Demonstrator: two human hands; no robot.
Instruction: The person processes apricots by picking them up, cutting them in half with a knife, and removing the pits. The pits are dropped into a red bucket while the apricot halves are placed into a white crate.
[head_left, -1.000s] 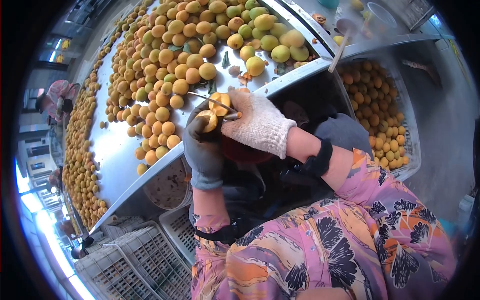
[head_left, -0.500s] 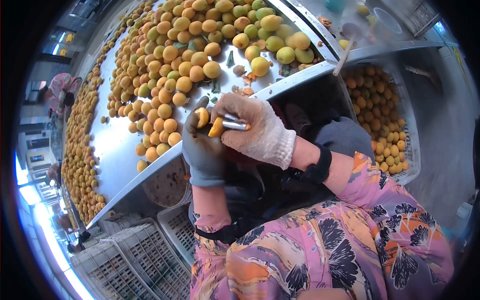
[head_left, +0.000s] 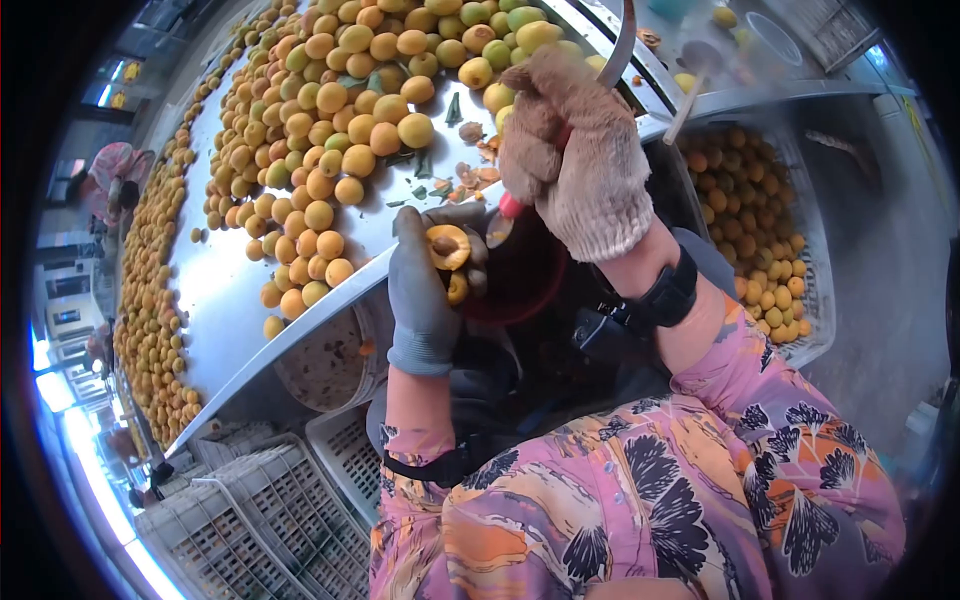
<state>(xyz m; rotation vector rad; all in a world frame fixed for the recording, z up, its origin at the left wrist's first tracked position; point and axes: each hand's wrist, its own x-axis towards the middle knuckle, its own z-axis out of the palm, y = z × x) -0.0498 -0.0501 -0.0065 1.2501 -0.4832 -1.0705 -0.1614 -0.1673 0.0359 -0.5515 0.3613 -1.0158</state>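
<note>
Ahead of me the sloping steel counter is crowded: a dense heap of yellow-orange apricots covers its upper part, leaving a bare strip along the lower rim and left of the pile where a hand could pass. Torn leaves and peel scraps litter the edge near my hands. To my right, a white slatted plastic crate full of fruit blocks that side.

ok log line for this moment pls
left hand: holds split apricot halves | right hand: raised, grips knife | below: red bowl | table: whole apricots
</note>
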